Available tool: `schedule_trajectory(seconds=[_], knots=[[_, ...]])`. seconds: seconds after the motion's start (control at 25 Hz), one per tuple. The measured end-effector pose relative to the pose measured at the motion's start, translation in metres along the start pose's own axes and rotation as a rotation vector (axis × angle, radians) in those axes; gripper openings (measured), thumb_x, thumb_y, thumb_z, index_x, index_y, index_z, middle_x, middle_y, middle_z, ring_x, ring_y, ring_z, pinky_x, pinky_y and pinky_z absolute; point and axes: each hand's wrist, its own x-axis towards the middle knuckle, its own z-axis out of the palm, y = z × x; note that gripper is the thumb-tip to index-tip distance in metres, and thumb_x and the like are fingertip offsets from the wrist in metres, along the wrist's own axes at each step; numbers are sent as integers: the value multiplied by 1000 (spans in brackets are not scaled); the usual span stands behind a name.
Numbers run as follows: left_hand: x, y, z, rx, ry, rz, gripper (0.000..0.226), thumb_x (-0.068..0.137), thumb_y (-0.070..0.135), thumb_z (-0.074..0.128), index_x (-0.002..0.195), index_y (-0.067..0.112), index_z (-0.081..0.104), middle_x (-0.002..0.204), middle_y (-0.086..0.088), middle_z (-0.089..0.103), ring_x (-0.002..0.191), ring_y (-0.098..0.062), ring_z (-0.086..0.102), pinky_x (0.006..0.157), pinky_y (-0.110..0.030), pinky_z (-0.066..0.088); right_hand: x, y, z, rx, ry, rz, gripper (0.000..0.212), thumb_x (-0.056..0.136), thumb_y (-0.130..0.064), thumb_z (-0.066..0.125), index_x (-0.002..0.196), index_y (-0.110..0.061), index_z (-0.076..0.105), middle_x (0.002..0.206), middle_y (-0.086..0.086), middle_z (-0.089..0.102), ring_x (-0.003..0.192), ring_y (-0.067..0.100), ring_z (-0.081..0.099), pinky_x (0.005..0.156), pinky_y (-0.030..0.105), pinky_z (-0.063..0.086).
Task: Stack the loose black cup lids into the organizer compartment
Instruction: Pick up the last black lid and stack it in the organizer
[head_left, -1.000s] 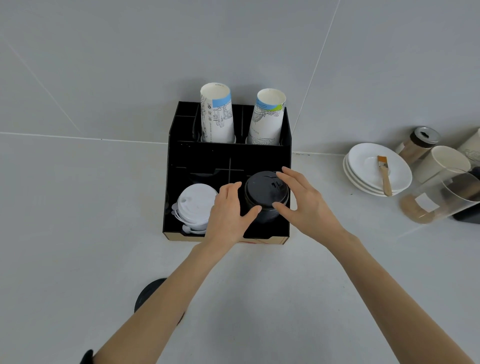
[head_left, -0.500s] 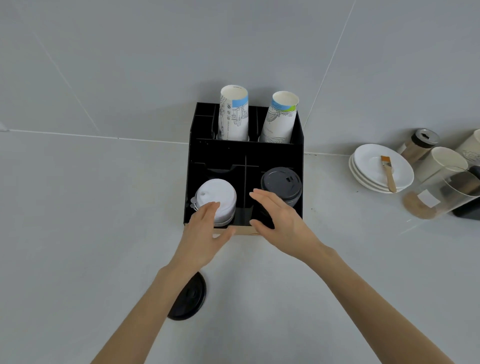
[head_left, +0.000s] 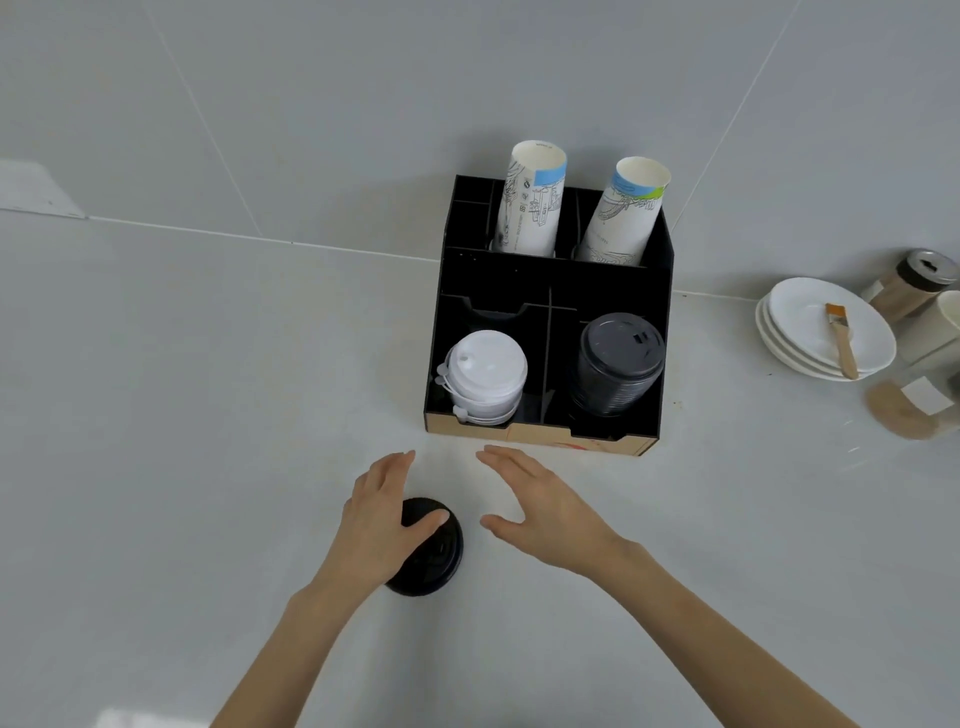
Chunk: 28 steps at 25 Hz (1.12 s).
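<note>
A black organizer (head_left: 550, 280) stands against the wall. Its front right compartment holds a stack of black lids (head_left: 615, 364); the front left one holds a stack of white lids (head_left: 485, 374). One loose black lid (head_left: 434, 558) lies on the counter in front of the organizer. My left hand (head_left: 379, 519) hovers over its left part, fingers spread, thumb above the lid; I cannot tell whether it touches. My right hand (head_left: 540, 512) is open just right of the lid, holding nothing.
Two stacks of printed paper cups (head_left: 530, 202) stand in the organizer's back row. To the right are white plates (head_left: 826, 332) with a small brush (head_left: 841, 338), a brown shaker (head_left: 909, 280) and a clear container (head_left: 914, 410). The wall is close behind.
Both hands have drawn back from the organizer's front compartments toward me. The left hand now sits over the loose black lid. The black stack stays in its compartment.
</note>
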Motion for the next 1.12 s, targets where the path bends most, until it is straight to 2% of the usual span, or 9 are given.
schedule_trajectory(seconds=[0.2,0.36,0.56,0.72,1.0,1.12], knots=[[-11,-15,7,-12,-34,-34,73,80,32,62,138,16,21,148,-7,26,135,-26,23,111,-41,27,-2,-5,21,-27,-126,4,70,84,-29,59,139,-23,16,152,-1,16,138,17,20,113,30,21],[-20,-23,13,-16,-51,-50,74,80,32,63,139,16,20,147,-6,25,134,-26,23,111,-40,26,-4,-9,34,-53,-166,-14,74,82,-29,60,140,-20,15,153,2,14,139,18,17,114,30,17],[-24,-25,17,-52,-37,-31,72,80,29,64,137,14,23,146,-4,30,132,-25,25,110,-38,27,-1,-15,46,-54,-148,-49,76,81,-27,61,139,-17,15,153,5,15,139,20,18,115,33,19],[-24,-25,19,-56,-30,-14,72,79,28,64,137,15,23,145,-3,31,130,-24,24,110,-37,27,2,-16,48,-46,-120,-52,69,82,-23,59,138,-14,19,150,6,22,136,22,23,114,34,24],[-26,-30,16,19,-101,92,80,79,26,64,140,17,13,149,0,22,132,-23,21,110,-30,23,-2,-7,44,-28,-77,-40,60,86,-19,55,137,-14,24,146,4,30,133,20,30,112,35,30],[-23,-29,17,29,-87,115,78,80,23,63,140,16,14,149,0,23,130,-23,23,109,-29,24,-3,-5,41,-12,-68,-46,59,86,-18,54,137,-15,24,146,3,30,132,19,31,112,33,30]])
